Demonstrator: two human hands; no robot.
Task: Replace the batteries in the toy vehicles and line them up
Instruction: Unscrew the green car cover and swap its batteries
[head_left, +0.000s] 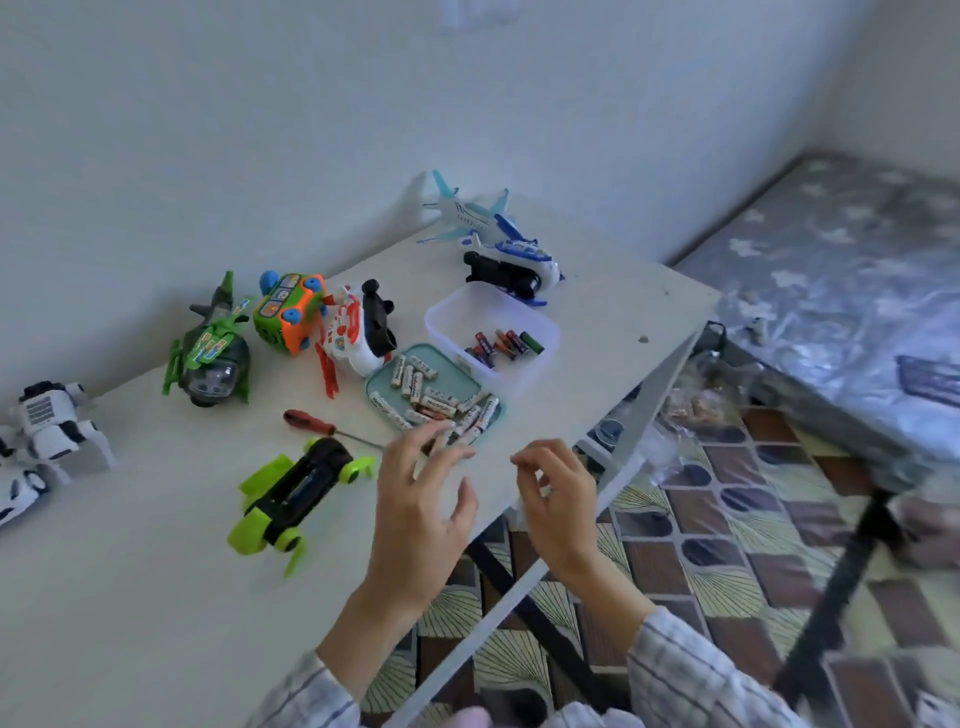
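Glossy plastic toys, e.g. green car (298, 493); matt table (130, 597); translucent plastic tub (452, 312); cloth sleeve (691, 670).

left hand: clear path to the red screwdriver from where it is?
Probably yes. The left hand hovers open at the teal tray's near edge, and the red screwdriver lies just to its left on bare table. Only the upturned green car sits close, nearer the person, not between them.

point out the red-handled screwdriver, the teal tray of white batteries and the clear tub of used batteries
red-handled screwdriver (310, 422), head view, on the handle
teal tray of white batteries (453, 381), head view, bare floor of tray
clear tub of used batteries (453, 312), head view, left wall
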